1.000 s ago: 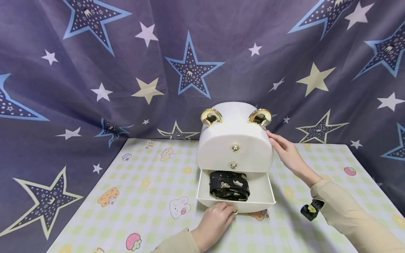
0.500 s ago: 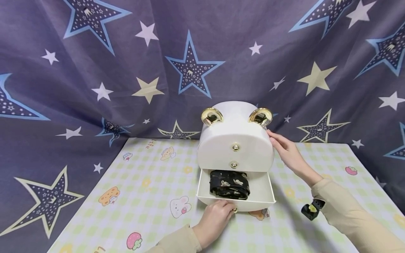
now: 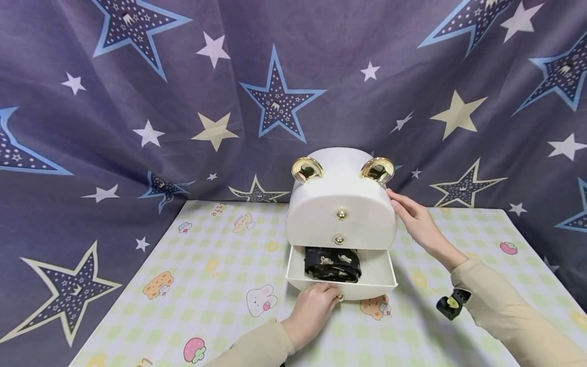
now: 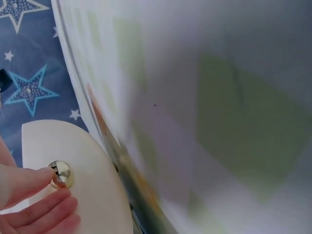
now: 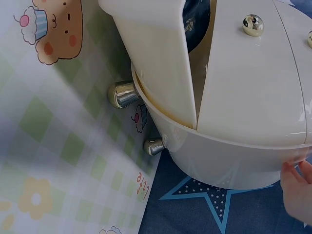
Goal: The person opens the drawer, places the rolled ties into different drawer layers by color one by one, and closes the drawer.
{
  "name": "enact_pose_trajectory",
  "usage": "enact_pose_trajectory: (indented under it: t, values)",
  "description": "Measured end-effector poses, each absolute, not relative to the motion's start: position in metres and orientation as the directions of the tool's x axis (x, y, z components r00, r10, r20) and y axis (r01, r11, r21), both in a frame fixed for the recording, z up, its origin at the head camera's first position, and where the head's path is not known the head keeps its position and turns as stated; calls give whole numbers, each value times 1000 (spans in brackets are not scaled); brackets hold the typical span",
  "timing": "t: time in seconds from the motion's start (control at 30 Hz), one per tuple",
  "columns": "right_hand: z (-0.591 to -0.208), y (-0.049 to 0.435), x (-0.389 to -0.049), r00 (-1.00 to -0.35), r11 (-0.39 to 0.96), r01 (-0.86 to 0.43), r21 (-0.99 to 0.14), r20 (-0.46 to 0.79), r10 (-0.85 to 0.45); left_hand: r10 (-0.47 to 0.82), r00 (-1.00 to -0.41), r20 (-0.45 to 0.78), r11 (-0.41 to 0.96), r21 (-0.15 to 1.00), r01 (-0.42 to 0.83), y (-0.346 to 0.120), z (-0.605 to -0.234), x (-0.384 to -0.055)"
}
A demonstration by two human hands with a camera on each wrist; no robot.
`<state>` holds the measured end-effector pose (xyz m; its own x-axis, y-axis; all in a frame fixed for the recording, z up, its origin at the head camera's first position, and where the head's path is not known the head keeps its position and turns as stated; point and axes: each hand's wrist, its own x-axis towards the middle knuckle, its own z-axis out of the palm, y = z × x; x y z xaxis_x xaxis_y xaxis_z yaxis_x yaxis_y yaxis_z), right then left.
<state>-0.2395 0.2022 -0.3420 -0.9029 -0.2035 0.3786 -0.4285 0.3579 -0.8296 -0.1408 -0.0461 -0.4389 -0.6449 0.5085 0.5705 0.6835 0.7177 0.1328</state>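
A white storage box (image 3: 341,183) with rounded top and two gold ear-like discs stands on the table. Its lowest drawer (image 3: 378,265) is pulled partly out, and a folded black patterned cloth (image 3: 332,265) lies inside. At the drawer front, my left hand (image 3: 311,314) pinches the gold knob (image 4: 63,171) between thumb and fingers. The fingertips of my right hand (image 3: 418,224) rest against the box's right side, fingers fairly straight. In the right wrist view, part of the right hand (image 5: 298,192) touches the box's wall.
The table is covered by a green checked cloth (image 3: 220,295) with cartoon prints. Behind it hangs a dark star-patterned curtain (image 3: 174,102). Two more gold knobs sit on the box's front, the upper one (image 3: 341,214) above the other. Gold feet (image 5: 123,94) hold the box up.
The lowest drawer has slid a little inward, away from me, with the black cloth in it. My left hand has moved forward with the knob; the right hand stays in place.
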Motion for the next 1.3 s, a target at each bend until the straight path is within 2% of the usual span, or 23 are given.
enact_pose_trajectory:
  t: [0.77, 1.3]
  values:
    - [-343, 202, -241, -895, 346, -446, -826, 401, -195, 491, -687, 535, 738, 163, 655, -43, -437, -156]
    - [-343, 202, -241, -894, 351, -447, -823, 403, -194, 475, -694, 541, 751, 162, 640, -40, -438, -169]
